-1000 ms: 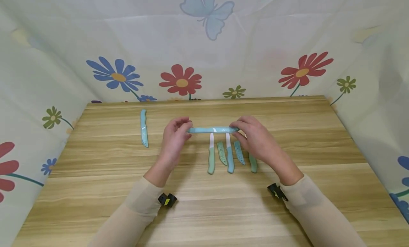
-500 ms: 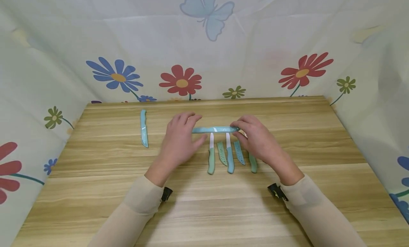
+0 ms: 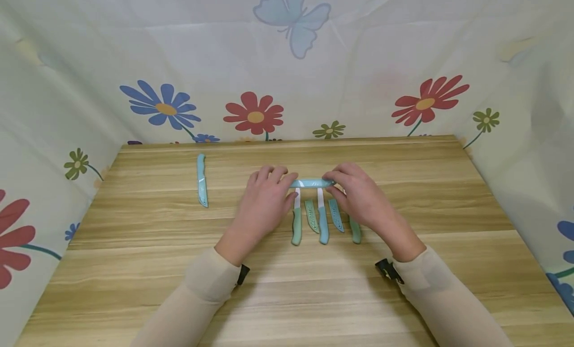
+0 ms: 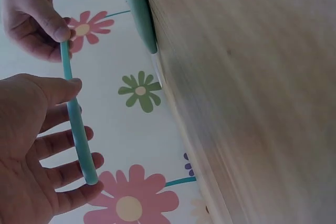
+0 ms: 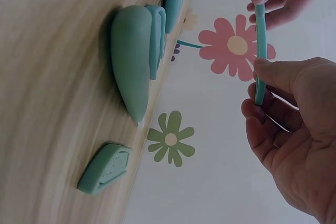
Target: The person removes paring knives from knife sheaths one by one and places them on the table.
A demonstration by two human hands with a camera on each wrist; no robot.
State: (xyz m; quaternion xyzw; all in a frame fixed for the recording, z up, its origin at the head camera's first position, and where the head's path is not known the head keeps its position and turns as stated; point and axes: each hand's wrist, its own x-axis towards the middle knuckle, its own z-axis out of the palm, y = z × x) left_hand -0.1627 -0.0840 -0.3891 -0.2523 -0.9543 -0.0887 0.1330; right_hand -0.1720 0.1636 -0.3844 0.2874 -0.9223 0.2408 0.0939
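A sheathed blue knife (image 3: 314,183) is held level above the table, crosswise. My left hand (image 3: 264,202) holds its handle, thumb on the near side and fingers behind, as the left wrist view shows. At the other end my right hand (image 3: 365,195) pinches the sheath tip between thumb and fingers. Below lie a green-handled knife (image 3: 297,226), a blue-handled knife (image 3: 324,227) and another green handle (image 3: 355,231), partly covered by my right hand. Between them are a green sheath (image 3: 312,216) and a blue sheath (image 3: 336,215).
Another sheathed blue knife (image 3: 203,181) lies apart at the left on the wooden table (image 3: 287,297). The right wrist view shows a loose sheath (image 5: 105,169) on the tabletop. A flower-printed cloth (image 3: 358,53) hangs behind and at both sides.
My left hand has slid right along the handle, from its end toward the sheath, opening briefly and taking hold again. The right hand and the things on the table have stayed put.
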